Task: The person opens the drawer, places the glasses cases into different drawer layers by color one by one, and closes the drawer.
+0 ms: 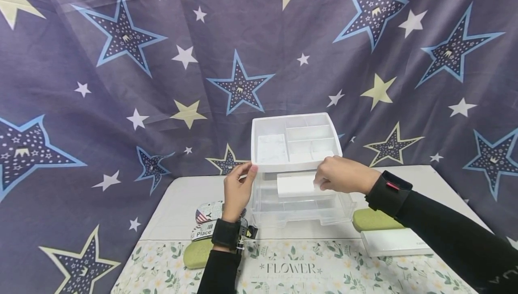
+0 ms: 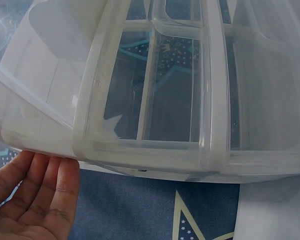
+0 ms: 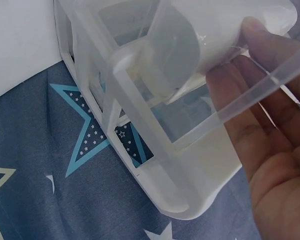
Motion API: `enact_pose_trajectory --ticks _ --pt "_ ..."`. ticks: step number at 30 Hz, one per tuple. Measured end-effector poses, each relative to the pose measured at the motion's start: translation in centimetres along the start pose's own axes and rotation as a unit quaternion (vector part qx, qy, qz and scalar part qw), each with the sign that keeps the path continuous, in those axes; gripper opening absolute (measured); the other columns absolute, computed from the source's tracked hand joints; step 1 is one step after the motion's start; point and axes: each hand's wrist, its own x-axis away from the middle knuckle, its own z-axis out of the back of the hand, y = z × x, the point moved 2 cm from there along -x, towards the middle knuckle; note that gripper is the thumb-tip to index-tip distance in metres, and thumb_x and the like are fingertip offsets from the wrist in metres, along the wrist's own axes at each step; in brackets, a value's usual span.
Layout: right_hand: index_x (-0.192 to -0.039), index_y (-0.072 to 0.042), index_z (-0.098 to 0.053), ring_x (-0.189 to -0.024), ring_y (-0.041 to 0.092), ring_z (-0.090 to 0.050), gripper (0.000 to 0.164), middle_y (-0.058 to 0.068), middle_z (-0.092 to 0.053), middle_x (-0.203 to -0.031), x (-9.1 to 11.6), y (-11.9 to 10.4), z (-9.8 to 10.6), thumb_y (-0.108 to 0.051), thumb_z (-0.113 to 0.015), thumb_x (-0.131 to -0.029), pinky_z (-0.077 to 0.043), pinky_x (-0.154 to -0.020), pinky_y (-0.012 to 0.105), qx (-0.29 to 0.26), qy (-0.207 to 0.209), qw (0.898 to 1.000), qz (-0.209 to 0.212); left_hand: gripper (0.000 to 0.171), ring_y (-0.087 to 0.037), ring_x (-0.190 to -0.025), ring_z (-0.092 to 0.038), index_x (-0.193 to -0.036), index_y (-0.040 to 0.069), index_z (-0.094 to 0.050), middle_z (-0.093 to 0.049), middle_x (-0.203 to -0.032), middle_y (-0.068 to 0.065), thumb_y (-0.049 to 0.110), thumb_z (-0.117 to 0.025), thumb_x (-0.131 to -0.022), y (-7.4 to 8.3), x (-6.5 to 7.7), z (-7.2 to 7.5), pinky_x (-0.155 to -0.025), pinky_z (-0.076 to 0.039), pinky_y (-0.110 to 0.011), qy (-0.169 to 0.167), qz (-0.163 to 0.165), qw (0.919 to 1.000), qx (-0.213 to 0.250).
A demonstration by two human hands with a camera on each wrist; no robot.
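A white plastic drawer organizer point(image 1: 299, 166) stands in the head view, its top divided into compartments, with clear drawers point(image 1: 279, 217) below. At its front left corner my left hand point(image 1: 238, 190) grips the edge, thumb on the front. The left wrist view has the fingertips point(image 2: 65, 170) against the side of the upper section. My right hand point(image 1: 344, 175) pinches a white box point(image 1: 293, 186) by its right end, just beneath the top tray's front edge. In the right wrist view thumb and fingers hold this white box point(image 3: 222, 32) behind a clear drawer wall.
Left of the organizer lie printed packages point(image 1: 208, 213) and a green case point(image 1: 197, 254). On the right, another green case point(image 1: 374, 220) lies behind a flat white box point(image 1: 396, 242). A floral mat point(image 1: 291, 280) covers the table's front; a star-printed curtain point(image 1: 283, 37) hangs behind.
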Motion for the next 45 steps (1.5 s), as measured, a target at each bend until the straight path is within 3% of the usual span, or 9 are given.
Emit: enact_pose_trajectory --ticks 4,7,9,16,21,31,39,45 --pt "-0.073 -0.016 -0.07 -0.065 0.002 -0.048 0.023 -0.009 -0.059 -0.071 0.4 0.1 -0.2 0.0 -0.081 -0.082 -0.045 -0.06 0.024 -0.013 0.009 1.0 -0.005 0.037 -0.024 -0.104 -0.069 -0.12 0.005 -0.074 -0.072 -0.114 -0.009 0.034 -0.071 -0.099 -0.1 0.0 0.1 -0.089 -0.059 -0.039 -0.002 0.004 1.0 -0.001" --pt "-0.088 -0.013 -0.078 -0.073 0.006 -0.062 0.011 -0.005 -0.069 -0.082 0.8 0.2 -0.2 -0.002 -0.081 -0.086 -0.053 -0.066 0.027 -0.025 0.021 0.999 -0.006 0.038 -0.022 -0.105 -0.069 -0.121 0.004 -0.074 -0.072 -0.114 -0.009 0.034 -0.07 -0.099 -0.1 0.0 0.1 -0.089 -0.059 -0.036 -0.004 0.008 0.9999 -0.007" --pt "-0.098 -0.011 -0.08 -0.081 0.01 -0.069 0.012 -0.002 -0.073 -0.089 1.2 0.2 -0.1 -0.004 -0.08 -0.088 -0.057 -0.071 0.029 -0.023 0.045 0.999 -0.001 0.038 -0.022 -0.105 -0.069 -0.121 0.003 -0.073 -0.072 -0.114 -0.009 0.034 -0.069 -0.1 0.0 0.0 0.1 -0.089 -0.059 -0.036 -0.004 0.009 0.9999 -0.011" --pt "-0.108 -0.008 -0.078 -0.088 0.015 -0.07 0.021 0.001 -0.074 -0.099 3.8 0.4 1.0 -0.01 -0.081 -0.087 -0.058 -0.073 0.033 0.022 0.187 0.982 0.006 0.043 -0.025 -0.107 -0.069 -0.123 0.001 -0.072 -0.071 -0.115 -0.011 0.037 -0.068 -0.101 0.3 0.1 0.1 -0.09 -0.059 -0.037 -0.006 0.004 0.9996 -0.027" --pt "-0.117 -0.009 -0.075 -0.097 0.018 -0.069 0.029 0.002 -0.073 -0.106 7.0 1.0 1.2 -0.013 -0.079 -0.088 -0.058 -0.081 0.038 0.035 0.221 0.974 -0.034 0.041 -0.025 -0.108 -0.069 -0.124 0.001 -0.071 -0.071 -0.117 -0.011 0.035 -0.068 -0.101 0.2 0.2 0.0 -0.092 -0.058 -0.036 -0.01 0.011 0.9996 -0.023" --pt "-0.128 -0.01 -0.07 -0.11 0.024 -0.066 0.039 0.001 -0.071 -0.118 12.4 2.1 -0.2 -0.019 -0.079 -0.091 -0.053 -0.092 0.043 0.021 0.201 0.97 -0.133 0.041 -0.023 -0.107 -0.068 -0.125 0.001 -0.071 -0.07 -0.117 -0.011 0.034 -0.067 -0.101 0.6 0.1 0.0 -0.093 -0.057 -0.037 -0.01 0.016 0.9997 -0.015" --pt "-0.136 -0.011 -0.065 -0.119 0.032 -0.062 0.054 0.006 -0.068 -0.128 15.8 2.5 -1.9 -0.042 -0.077 -0.093 -0.053 -0.094 0.052 -0.022 0.114 0.972 -0.204 0.039 -0.023 -0.108 -0.068 -0.125 0.003 -0.072 -0.07 -0.118 -0.01 0.034 -0.069 -0.1 0.0 0.0 0.1 -0.093 -0.057 -0.04 -0.009 0.013 0.9998 -0.014" --pt "-0.138 -0.015 -0.065 -0.12 0.033 -0.061 0.07 0.003 -0.066 -0.129 19.0 3.0 -4.1 -0.061 -0.075 -0.086 -0.054 -0.093 0.054 -0.039 0.063 0.967 -0.242 0.04 -0.023 -0.109 -0.067 -0.126 0.002 -0.071 -0.069 -0.119 -0.011 0.034 -0.067 -0.101 0.0 0.2 -0.1 -0.094 -0.057 -0.038 -0.016 0.015 0.9996 -0.016"
